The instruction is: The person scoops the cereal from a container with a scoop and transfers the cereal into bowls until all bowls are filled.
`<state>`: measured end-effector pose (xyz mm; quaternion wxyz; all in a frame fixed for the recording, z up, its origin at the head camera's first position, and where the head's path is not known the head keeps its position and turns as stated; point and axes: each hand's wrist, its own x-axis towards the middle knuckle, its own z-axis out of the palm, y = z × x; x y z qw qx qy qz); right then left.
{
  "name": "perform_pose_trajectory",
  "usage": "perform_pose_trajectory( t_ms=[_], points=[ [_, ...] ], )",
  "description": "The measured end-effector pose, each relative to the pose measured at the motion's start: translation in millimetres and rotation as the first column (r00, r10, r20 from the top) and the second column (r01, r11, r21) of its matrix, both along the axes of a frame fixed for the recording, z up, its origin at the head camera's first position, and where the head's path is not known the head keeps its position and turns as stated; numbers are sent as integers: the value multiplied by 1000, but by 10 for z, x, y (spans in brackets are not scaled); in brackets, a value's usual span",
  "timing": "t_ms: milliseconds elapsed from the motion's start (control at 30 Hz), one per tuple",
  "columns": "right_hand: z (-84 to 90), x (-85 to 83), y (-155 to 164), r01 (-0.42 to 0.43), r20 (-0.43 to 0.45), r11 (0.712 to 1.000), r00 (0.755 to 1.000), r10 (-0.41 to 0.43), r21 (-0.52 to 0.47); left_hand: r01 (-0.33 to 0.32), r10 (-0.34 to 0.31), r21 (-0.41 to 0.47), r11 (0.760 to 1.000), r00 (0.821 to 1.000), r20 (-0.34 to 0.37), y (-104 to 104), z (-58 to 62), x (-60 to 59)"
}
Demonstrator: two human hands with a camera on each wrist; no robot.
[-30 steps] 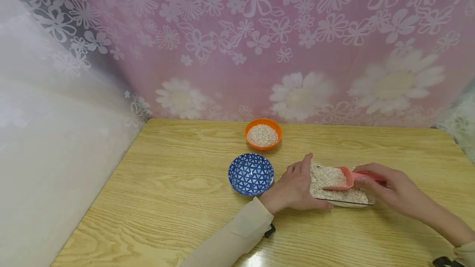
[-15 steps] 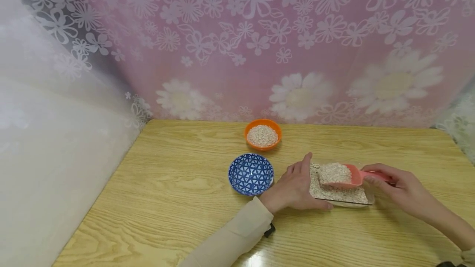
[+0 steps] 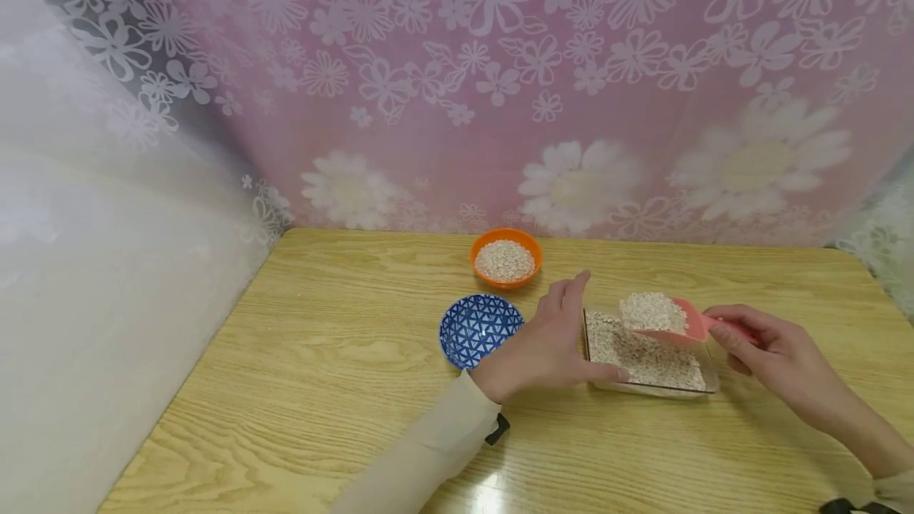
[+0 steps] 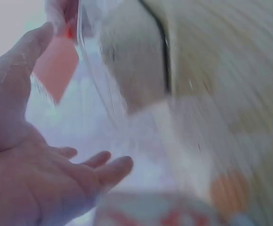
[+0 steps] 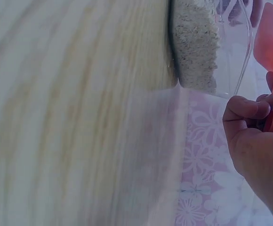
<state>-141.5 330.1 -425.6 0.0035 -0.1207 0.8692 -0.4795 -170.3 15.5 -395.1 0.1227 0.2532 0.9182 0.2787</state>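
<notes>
Mid-transfer, by the look of it: heaped pink scoop point(image 3: 664, 317) raised clear of the grain in the clear tray point(image 3: 648, 355), right of centre in the head view. Judged a carrying step, with the load already lifted and nothing yet tipped out. Next move likely called for a level sweep leftward across the tray rim toward the blue patterned bowl point(image 3: 480, 329), empty and just left of the tray, then a slow tilt over its middle; heap piled high enough to spill at any jolt. Orange bowl point(image 3: 505, 258), farther back at frame centre, already full of the same grain.

Right hand point(image 3: 767, 355) at the right of the frame, fingers curled round the scoop's handle, wrist low, forearm running off the lower right corner. Confirmed in the right wrist view: fingertips point(image 5: 249, 109) wrapped on the red handle beside the tray wall.

Left hand point(image 3: 546, 343) between bowl and tray, palm down on the desk point(image 3: 321, 387), fingers straight and relaxed, thumb laid along the tray's near-left edge, index lifted. Gripped nothing; merely steadied the tray. Left wrist view too blurred for more than an open palm point(image 4: 37, 179).
</notes>
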Motion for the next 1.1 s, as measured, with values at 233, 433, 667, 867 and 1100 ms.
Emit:
perform_pose_trajectory(
  t_ms=[233,433,667,867,1100],
  points=[
    [33,-11,-63,-13,-13,999,1000,13,-29,-28,34,95,995,997,-65,-458,-10,-93],
    [44,-32,-103,-19,-40,998,999,17,-53,-75,90,159,984,992,-89,-880,-51,-115],
    [78,-41,-186,-32,-74,997,997,27,-64,-115,119,112,987,992,-30,-1281,-140,-125],
    [131,-47,-246,-29,-87,998,996,24,-59,-71,64,101,992,996,67,-1489,-204,-159],
    [199,-72,-384,-42,-126,997,992,33,-69,7,-27,126,992,988,152,-1596,-262,-210]
  ],
)
